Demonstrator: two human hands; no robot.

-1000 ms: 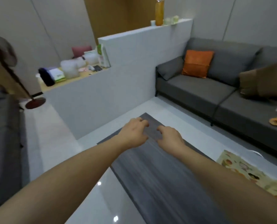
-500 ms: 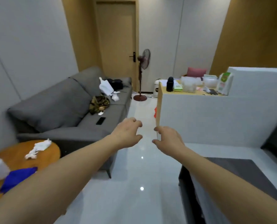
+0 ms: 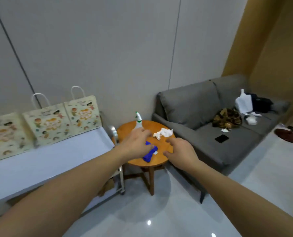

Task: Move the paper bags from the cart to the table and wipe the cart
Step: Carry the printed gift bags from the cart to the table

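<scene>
View swung; bags (image 3: 46, 124) upright, cart (image 3: 44, 161).

- Even, soft indoor light; two small glare spots on the glossy floor (image 3: 149, 222) nearby.
- Slight overall blur; wide-angle bending toward the edges.

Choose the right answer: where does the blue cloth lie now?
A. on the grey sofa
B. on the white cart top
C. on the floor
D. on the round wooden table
D: the blue cloth lies on the round wooden table, partly under the left hand.
</scene>
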